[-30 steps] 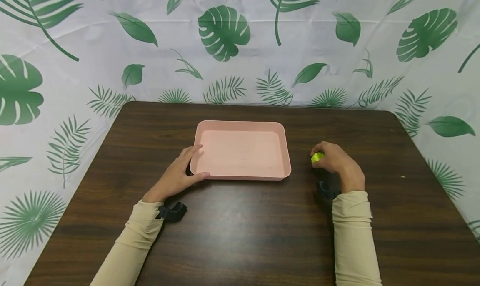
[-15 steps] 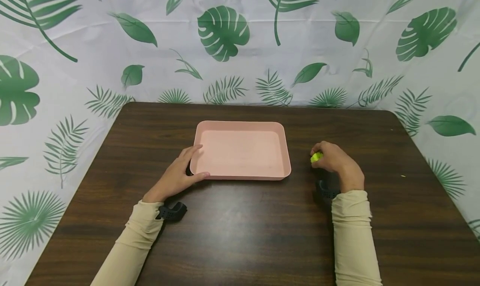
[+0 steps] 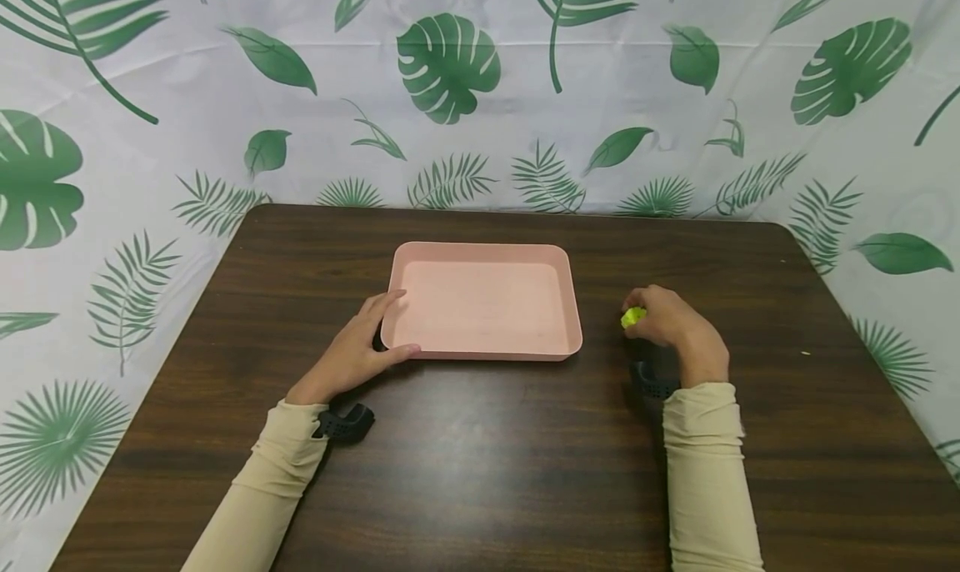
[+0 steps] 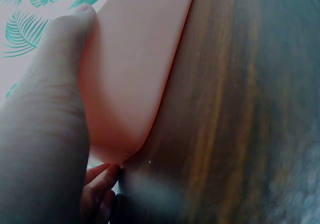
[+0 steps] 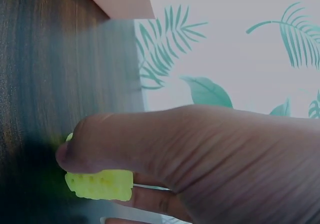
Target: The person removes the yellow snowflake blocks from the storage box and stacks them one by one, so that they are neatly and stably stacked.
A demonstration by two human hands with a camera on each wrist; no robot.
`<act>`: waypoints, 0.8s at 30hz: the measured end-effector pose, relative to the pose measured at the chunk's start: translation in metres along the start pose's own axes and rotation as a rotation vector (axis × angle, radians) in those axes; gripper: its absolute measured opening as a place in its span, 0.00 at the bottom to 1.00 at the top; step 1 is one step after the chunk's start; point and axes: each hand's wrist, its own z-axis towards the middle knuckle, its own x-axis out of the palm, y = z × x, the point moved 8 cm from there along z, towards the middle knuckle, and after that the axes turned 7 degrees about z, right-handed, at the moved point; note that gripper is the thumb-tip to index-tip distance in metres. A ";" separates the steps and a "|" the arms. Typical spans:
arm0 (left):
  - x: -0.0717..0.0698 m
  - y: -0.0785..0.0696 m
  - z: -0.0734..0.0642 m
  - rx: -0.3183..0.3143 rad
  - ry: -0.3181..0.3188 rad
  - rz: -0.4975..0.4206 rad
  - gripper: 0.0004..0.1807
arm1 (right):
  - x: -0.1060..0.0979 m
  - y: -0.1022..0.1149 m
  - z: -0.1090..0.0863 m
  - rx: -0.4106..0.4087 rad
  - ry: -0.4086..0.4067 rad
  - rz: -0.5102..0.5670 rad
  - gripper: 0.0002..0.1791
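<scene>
A pink rectangular tray (image 3: 487, 338) lies on the dark wooden table, with nothing in it. My left hand (image 3: 352, 355) spans its near left corner and holds it there, the thumb along the near rim and a finger over the left rim. In the left wrist view, fingertips (image 4: 102, 181) touch the outside of the tray's corner. To the right of the tray, my right hand (image 3: 667, 326) pinches a small bright yellow-green pitted block (image 5: 102, 185) between thumb and fingers. The thumb hides part of the block. Whether it touches the table, I cannot tell.
The brown wood-grain table (image 3: 480, 472) reaches back to a white cloth (image 3: 495, 80) printed with green leaves. A tiny yellow bit (image 3: 806, 353) lies on the table at the right. Black straps with mounts (image 3: 345, 423) sit on both wrists.
</scene>
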 end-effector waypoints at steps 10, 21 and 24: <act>-0.002 0.001 -0.004 -0.014 0.002 -0.005 0.50 | 0.002 -0.001 0.006 -0.014 0.017 -0.017 0.22; 0.003 0.006 -0.003 -0.014 0.006 0.001 0.49 | 0.014 0.030 -0.001 -0.089 -0.048 -0.050 0.28; 0.007 0.008 -0.003 -0.007 0.014 0.010 0.49 | 0.030 0.046 -0.001 -0.092 -0.022 -0.067 0.33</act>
